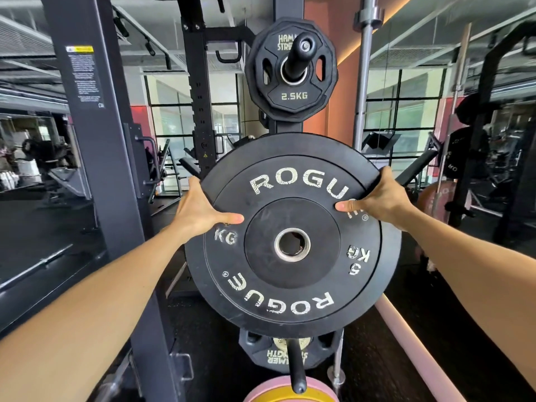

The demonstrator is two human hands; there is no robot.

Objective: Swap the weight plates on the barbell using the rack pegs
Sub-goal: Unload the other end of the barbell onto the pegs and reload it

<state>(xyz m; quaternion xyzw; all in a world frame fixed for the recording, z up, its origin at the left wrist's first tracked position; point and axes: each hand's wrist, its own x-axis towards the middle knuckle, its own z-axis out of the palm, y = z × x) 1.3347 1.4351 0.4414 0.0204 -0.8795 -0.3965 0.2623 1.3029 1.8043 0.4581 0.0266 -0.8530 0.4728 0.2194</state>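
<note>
Both forearms are reaching in from the bottom corners, bare, and I'm holding a black rubber bumper plate (293,236) flat-on to the camera. Left hand (200,211) is gripping the plate's left rim, thumb lying across the face, fingers hidden behind the edge. Right hand (383,195) is doing the same on the upper right rim — thumb on the face over the worn white lettering. Plate is round, matte, scuffed, stamped ROGUE twice and 5 KG, with a steel-ringed centre hole (292,245); I can't tell if a peg is sitting in that hole. It's hanging in front of the dark rack upright (288,7), between two storage pegs. Above it, upper peg (298,55) — black, round-ended — is carrying a small twelve-sided 2.5KG plate (291,68) with grip slots. Below, lower peg (297,369) is poking out past another slotted black plate (261,352). Pink-and-yellow plate (272,391) is showing at the bottom edge, a pale pink bar (417,349) running off lower right.
</note>
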